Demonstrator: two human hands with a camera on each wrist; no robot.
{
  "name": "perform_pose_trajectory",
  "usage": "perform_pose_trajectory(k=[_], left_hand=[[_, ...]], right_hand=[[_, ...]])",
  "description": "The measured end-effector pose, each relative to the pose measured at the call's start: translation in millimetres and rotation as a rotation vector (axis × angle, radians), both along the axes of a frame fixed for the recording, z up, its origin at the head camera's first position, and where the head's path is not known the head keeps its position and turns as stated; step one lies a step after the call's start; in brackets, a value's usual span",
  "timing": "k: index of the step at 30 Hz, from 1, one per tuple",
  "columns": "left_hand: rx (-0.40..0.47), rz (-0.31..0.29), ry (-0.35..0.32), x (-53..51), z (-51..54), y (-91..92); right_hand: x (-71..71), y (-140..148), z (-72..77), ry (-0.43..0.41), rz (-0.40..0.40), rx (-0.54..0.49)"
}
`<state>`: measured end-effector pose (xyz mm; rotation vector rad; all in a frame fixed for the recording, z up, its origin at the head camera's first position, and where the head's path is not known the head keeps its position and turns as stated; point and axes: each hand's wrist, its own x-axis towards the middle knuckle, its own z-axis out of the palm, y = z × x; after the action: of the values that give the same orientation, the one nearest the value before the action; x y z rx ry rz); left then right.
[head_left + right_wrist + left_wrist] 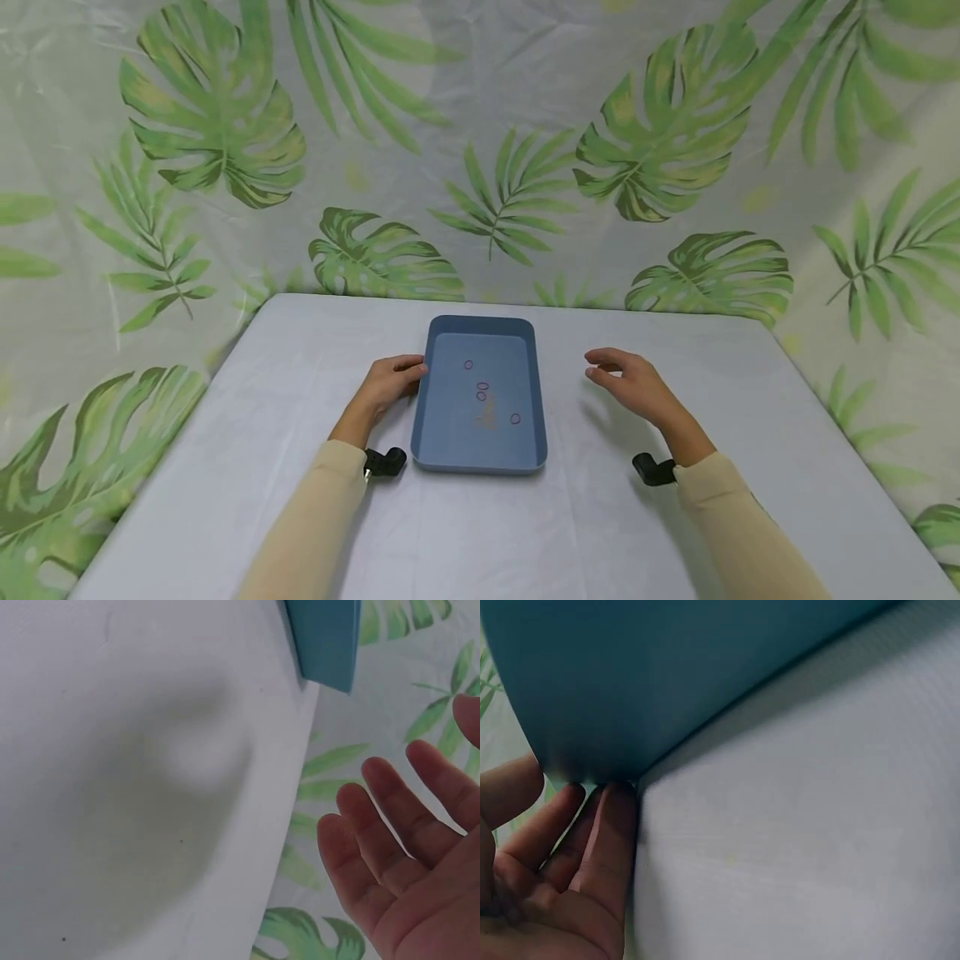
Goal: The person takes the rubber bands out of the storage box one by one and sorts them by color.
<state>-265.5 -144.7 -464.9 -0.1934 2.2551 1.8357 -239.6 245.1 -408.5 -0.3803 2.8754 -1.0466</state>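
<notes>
A blue rectangular tray [480,454] lies on the white table, with several small red rings [515,419] and some thin tan pieces [486,412] inside. At its left side the left hand [388,383] touches the wall with its fingertips; in the left wrist view, the left hand's [562,877] fingers meet the tray wall [645,682], relaxed rather than curled round it. Right of the tray, the right hand [633,383] hovers over the table, apart from the tray and holding nothing. The right wrist view shows that right hand [412,847] with fingers spread, near a tray corner [326,641].
White cloth covers the table [300,333]. Behind and beside it hangs a backdrop [525,108] with green leaf prints. Each wrist carries a small black camera, one near the left cuff [386,462] and one near the right cuff [654,470].
</notes>
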Motion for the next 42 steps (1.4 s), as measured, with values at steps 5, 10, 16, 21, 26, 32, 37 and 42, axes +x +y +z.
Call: perform_pose_trajectory(k=[5,10,16,21,26,32,37,42], left_hand=[[0.024,0.008,0.000,0.9,-3.0,-0.6],[0.042,0.013,0.009,2.7,-3.4,-1.6],[0.085,0.043,-0.012,3.9,-0.7,-0.1],[0.097,0.063,-0.034,3.5,-1.1,0.3],[0.117,0.078,-0.057,1.7,-1.6,-1.3],[0.108,0.072,-0.067,1.0,-2.6,-2.1],[0.107,0.073,-0.069,2.5,-1.6,-1.7],[0.113,0.078,-0.069,3.2,-1.3,-1.1]], right_hand=[[-8.0,-9,4.4,0.019,0.035,0.027],[-16.0,-20,8.7,0.047,0.106,0.057],[-25.3,-36,16.7,0.072,0.179,0.098],[-32.1,-49,30.5,0.094,0.237,0.121],[-38.9,-67,41.4,0.084,0.280,0.111],[-45.8,-89,41.1,0.060,0.308,0.090],[-53.2,-111,39.4,0.032,0.304,0.069],[-62.0,-129,34.5,-0.023,0.274,-0.023]])
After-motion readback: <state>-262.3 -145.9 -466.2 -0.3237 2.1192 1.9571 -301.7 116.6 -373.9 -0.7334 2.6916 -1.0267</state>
